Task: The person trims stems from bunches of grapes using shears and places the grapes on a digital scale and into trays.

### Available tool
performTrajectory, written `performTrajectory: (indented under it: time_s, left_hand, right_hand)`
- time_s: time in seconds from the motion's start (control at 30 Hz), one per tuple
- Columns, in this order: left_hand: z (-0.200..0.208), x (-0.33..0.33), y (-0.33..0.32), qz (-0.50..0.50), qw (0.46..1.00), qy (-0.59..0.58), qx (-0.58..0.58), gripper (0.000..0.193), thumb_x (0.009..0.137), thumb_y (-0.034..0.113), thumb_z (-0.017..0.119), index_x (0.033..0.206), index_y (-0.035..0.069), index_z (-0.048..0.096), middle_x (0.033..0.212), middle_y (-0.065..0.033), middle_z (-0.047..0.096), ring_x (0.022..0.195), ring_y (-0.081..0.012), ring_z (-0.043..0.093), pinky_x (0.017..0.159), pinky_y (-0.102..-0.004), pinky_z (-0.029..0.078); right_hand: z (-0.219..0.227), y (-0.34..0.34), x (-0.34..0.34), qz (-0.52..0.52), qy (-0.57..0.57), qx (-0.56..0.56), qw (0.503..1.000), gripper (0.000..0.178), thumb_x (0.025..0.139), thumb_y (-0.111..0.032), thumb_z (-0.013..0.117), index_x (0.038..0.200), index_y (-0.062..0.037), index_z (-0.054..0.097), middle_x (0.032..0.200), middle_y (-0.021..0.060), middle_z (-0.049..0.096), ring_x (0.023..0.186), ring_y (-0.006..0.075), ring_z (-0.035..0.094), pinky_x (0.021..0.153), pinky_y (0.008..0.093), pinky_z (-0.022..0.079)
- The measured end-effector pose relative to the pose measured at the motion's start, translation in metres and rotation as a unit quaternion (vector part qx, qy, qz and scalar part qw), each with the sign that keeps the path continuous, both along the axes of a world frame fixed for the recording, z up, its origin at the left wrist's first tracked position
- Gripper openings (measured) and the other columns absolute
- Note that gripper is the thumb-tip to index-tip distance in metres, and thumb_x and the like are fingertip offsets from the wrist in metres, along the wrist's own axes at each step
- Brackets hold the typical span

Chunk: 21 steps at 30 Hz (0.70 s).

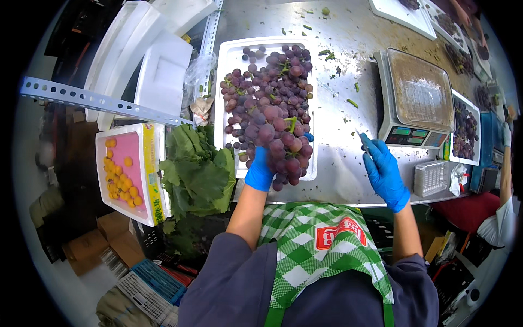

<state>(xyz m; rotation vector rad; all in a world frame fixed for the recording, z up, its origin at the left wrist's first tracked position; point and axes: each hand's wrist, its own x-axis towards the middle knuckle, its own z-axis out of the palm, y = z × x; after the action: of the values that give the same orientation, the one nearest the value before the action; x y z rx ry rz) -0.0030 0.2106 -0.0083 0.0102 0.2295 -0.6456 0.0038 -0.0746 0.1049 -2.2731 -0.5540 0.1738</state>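
On the steel tabletop (338,163), by its near edge, a white tray (220,109) lies well filled with grapes (297,73). Over its near end, a large bunch (279,144) sits clasped in the left hand (260,170), not yet set down. The right hand (387,175) closes on a slim tool (364,140), perhaps snips, poorly seen. Green clippings (352,103) suggest trimming is partway done.

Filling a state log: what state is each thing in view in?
left hand: gloved, cupped around grape bunch
right hand: gloved, closed on slim tool, kind unclear
grape bunch: held above white tray
white tray: loaded with grapes
scale: pan stained
foam box: open, yellow fruit inside
leaves: heaped
metal table: littered with green bits
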Motion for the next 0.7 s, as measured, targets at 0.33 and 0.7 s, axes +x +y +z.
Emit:
performTrajectory:
  time_s: [0.33,0.7]
  left_hand:
    - [0.030,0.000,-0.011,-0.017,0.999,-0.043,-0.026,0.067,0.082,0.060,0.043,0.112,0.000,0.047,0.107,-0.0145,0.052,0.101,-0.0365,0.048,0.078,-0.0463,0.046]
    - [0.012,-0.007,-0.020,-0.037,0.987,-0.098,0.119,0.051,0.092,0.040,0.040,0.124,0.001,0.044,0.118,-0.0171,0.054,0.106,-0.0319,0.055,0.090,-0.0434,0.048]
  right_hand:
    - [0.118,0.084,0.069,0.281,-0.147,-0.237,0.918,0.037,0.086,-0.024,0.057,0.106,0.0060,0.052,0.079,0.0159,0.055,0.070,0.0324,0.057,0.060,0.0419,0.047]
    - [0.125,0.095,0.094,0.385,-0.113,-0.364,0.841,0.023,0.084,-0.022,0.057,0.086,0.0002,0.050,0.070,0.0159,0.056,0.064,0.0344,0.058,0.054,0.0425,0.047]
